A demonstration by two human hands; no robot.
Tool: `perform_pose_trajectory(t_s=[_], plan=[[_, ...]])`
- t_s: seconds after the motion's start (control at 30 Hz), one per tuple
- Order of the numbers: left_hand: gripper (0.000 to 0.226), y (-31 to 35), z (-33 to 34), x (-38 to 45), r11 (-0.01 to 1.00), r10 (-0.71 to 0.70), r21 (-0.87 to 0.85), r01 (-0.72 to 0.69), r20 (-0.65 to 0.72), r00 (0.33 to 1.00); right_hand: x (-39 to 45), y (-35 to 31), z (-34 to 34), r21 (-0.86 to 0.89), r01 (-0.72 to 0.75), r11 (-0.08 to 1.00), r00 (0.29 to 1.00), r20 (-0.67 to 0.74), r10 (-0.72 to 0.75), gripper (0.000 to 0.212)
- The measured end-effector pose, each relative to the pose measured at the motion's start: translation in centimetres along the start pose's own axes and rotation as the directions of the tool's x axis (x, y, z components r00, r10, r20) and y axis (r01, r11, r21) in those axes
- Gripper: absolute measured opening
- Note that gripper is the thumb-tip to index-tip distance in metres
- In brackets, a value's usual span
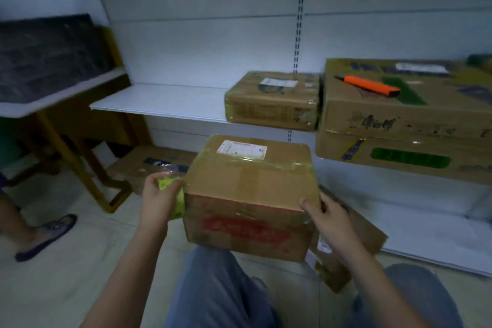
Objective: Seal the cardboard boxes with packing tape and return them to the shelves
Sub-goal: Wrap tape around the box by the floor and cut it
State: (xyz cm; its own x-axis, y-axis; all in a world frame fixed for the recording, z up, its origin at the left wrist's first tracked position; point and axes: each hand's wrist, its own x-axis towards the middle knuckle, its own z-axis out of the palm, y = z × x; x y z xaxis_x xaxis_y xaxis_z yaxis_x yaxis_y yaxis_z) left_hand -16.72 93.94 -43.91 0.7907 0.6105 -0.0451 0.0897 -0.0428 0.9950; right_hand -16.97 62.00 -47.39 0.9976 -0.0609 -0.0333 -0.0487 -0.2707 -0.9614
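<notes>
A taped cardboard box (250, 194) with a white label and red print rests on my left knee, in the middle of the view. My left hand (158, 196) grips a roll of packing tape with a yellow-green core (177, 196) against the box's left side. My right hand (323, 214) grips the box's near right top corner, thumb on the top edge. On the white shelf (159, 102) stand a smaller taped box (273, 101) and a large box (404, 117). An orange utility knife (368, 85) lies on the large box.
A flattened carton (149, 165) lies on the floor under the shelf. Another cardboard piece (354, 242) leans behind my right hand. A yellow-framed stand (77, 146) with a dark board is at left. Another person's foot in a sandal (45, 237) is on the tiled floor, far left.
</notes>
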Motion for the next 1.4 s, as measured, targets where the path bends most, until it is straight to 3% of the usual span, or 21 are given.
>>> perform_pose_trajectory(t_s=[0.17,0.37,0.5,0.6,0.67,0.73,0.8,0.87,0.93,1.03,1.13,1.2,1.27,1.4], plan=[[0.036,5.0,-5.4,0.8,0.993,0.108,0.075,-0.094,-0.208,0.972,0.3,-4.1,4.4,0.031,0.077,0.997,0.987,0.138,-0.081,0.042],[0.034,10.8,-9.7,3.7,0.972,0.224,0.032,-0.231,-0.398,0.890,5.0,-13.6,7.9,0.059,0.277,0.959,0.931,0.229,-0.283,0.046],[0.039,12.3,-10.0,7.1,0.945,0.197,-0.124,-0.303,-0.524,0.828,11.9,-21.5,10.9,0.116,0.350,0.929,0.888,0.275,-0.369,0.059],[0.041,12.1,-8.0,9.9,0.932,0.114,-0.217,-0.292,-0.588,0.801,18.6,-27.1,13.6,0.021,0.489,0.872,0.830,0.296,-0.473,0.059],[0.035,11.8,-5.9,12.1,0.931,0.076,-0.251,-0.265,-0.577,0.813,22.9,-30.2,15.8,-0.127,0.561,0.818,0.811,0.280,-0.514,0.061],[0.029,11.2,-3.2,14.6,0.955,0.101,-0.183,-0.234,-0.539,0.836,26.4,-31.4,18.2,-0.329,0.550,0.768,0.830,0.317,-0.459,0.071],[0.028,10.9,-0.3,16.6,0.977,0.137,-0.083,-0.195,-0.456,0.880,28.6,-30.5,20.5,-0.563,0.557,0.611,0.830,0.396,-0.392,0.073],[0.029,10.8,1.9,18.8,0.985,0.150,-0.028,-0.171,-0.359,0.921,29.7,-28.9,22.7,-0.661,0.598,0.453,0.801,0.482,-0.355,0.066],[0.030,10.9,2.8,21.2,0.985,0.172,0.020,-0.174,-0.278,0.945,30.5,-28.1,24.5,-0.631,0.639,0.439,0.769,0.505,-0.393,0.068],[0.042,11.4,2.8,24.6,0.993,0.099,-0.049,-0.108,-0.156,0.983,31.4,-28.4,26.3,-0.521,0.692,0.500,0.722,0.498,-0.481,0.077],[0.040,11.3,1.3,27.6,0.991,0.090,-0.075,-0.112,-0.243,0.966,32.1,-27.8,27.6,-0.578,0.740,0.344,0.673,0.639,-0.374,0.096],[0.039,11.2,0.0,30.1,0.989,0.123,-0.035,-0.145,-0.355,0.927,33.0,-27.1,27.9,-0.614,0.739,0.276,0.672,0.651,-0.352,0.093],[0.040,11.5,-0.4,32.1,0.987,0.146,-0.001,-0.160,-0.395,0.907,34.0,-27.1,27.8,-0.602,0.739,0.302,0.673,0.646,-0.360,0.083],[0.032,12.8,3.1,34.9,0.989,0.148,0.069,-0.135,-0.255,0.956,38.6,-26.3,26.2,-0.642,0.661,0.390,0.751,0.555,-0.359,0.074]])
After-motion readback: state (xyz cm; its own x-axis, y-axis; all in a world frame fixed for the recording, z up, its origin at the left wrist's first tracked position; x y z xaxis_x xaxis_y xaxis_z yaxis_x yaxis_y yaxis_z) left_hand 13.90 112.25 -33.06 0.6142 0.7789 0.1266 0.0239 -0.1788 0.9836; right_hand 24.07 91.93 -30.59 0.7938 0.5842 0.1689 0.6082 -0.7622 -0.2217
